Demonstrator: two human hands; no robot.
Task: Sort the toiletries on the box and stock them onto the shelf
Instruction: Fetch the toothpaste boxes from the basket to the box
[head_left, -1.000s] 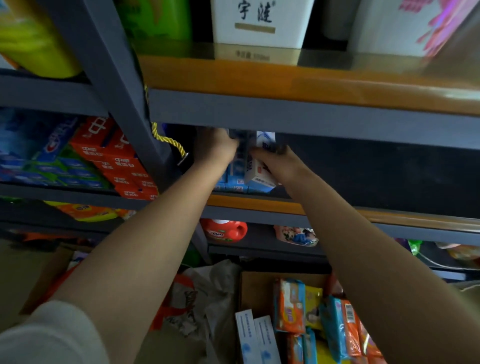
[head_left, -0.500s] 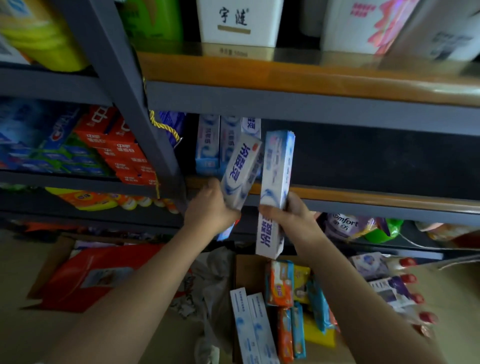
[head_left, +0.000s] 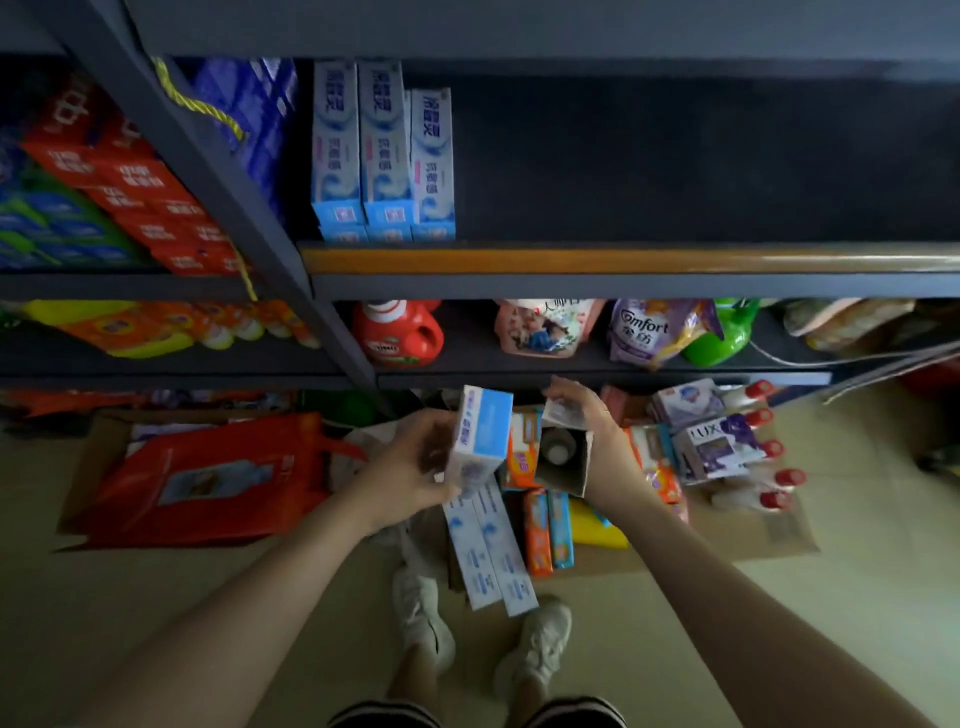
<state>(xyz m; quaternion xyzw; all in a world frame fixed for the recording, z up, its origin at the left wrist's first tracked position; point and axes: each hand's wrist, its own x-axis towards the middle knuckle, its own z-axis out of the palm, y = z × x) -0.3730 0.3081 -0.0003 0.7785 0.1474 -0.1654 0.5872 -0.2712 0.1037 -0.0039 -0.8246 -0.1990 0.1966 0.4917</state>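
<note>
Each hand holds a toothpaste box above the cardboard box (head_left: 753, 540) on the floor: the left hand (head_left: 410, 475) clamps a closed toothpaste box (head_left: 480, 434), the right hand (head_left: 597, 436) an open-ended one (head_left: 563, 457). Three matching cartons (head_left: 382, 150) stand on the shelf (head_left: 623, 260) above.

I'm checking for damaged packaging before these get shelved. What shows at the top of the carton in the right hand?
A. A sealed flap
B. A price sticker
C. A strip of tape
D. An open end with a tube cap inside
D: the carton gripped by the right hand has its flap lifted, and a white tube cap shows inside.
</note>
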